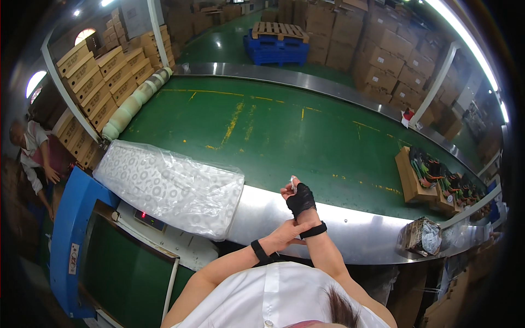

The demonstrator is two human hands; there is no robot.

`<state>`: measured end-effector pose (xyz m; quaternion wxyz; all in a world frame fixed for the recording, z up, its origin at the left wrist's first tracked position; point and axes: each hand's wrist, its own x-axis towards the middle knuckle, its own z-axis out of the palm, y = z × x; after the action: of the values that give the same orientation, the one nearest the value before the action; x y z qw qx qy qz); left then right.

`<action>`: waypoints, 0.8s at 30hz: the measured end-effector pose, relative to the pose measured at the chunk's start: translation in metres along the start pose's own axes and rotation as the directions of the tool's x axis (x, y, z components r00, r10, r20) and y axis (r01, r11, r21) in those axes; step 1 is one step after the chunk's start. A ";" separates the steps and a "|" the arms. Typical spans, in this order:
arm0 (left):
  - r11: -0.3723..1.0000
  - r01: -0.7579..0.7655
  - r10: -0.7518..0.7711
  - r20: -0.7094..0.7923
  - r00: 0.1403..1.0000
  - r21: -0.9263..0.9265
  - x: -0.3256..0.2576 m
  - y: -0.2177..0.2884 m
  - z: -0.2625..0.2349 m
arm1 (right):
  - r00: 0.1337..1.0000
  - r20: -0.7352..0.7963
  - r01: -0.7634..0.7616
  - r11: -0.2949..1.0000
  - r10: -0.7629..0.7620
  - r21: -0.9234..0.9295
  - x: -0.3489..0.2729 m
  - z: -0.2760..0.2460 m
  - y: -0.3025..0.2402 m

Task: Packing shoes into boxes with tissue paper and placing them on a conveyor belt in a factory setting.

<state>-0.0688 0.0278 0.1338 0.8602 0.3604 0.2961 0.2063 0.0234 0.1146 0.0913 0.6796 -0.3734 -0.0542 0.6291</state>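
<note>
"What have your hands got?"

"My left hand (283,234) is curled against my right wrist, at the black wrist strap (314,230). Its fingers are partly hidden, so I can't tell whether they pinch the strap. My right hand (297,194) is loosely bent in a black fingerless glove (302,202), with a whitish scrap (293,184) at the fingertips; whether I'm gripping that, I can't tell either."

"How far along are you?"

"The glove is on and the strap goes around my wrist, so I'd judge that much done. Whether it's fastened doesn't show; if anything is left, it would be securing it. My left wrist has its own black band (259,251)."

"And around you?"

"My hands are over the metal ledge (273,213) beside the green conveyor belt (262,136). To my left lies a ring-patterned cover under clear plastic (169,186), near a blue machine frame (82,208). To my right stand a brown carton (413,180) on the belt and a small basket (418,235) on the ledge. Further off, a co-worker (39,150) and stacked cardboard boxes (82,74)."
</note>
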 end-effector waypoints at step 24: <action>0.893 0.011 -0.046 -0.067 0.997 -0.449 0.092 0.021 0.007 | 0.641 0.734 0.660 -0.327 -0.223 -0.676 -0.020 -0.062 -0.076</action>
<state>0.0012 0.0905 0.1203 0.9111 0.1401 0.2781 0.2700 0.1148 0.0746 0.0989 0.3542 -0.5753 -0.7301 0.1023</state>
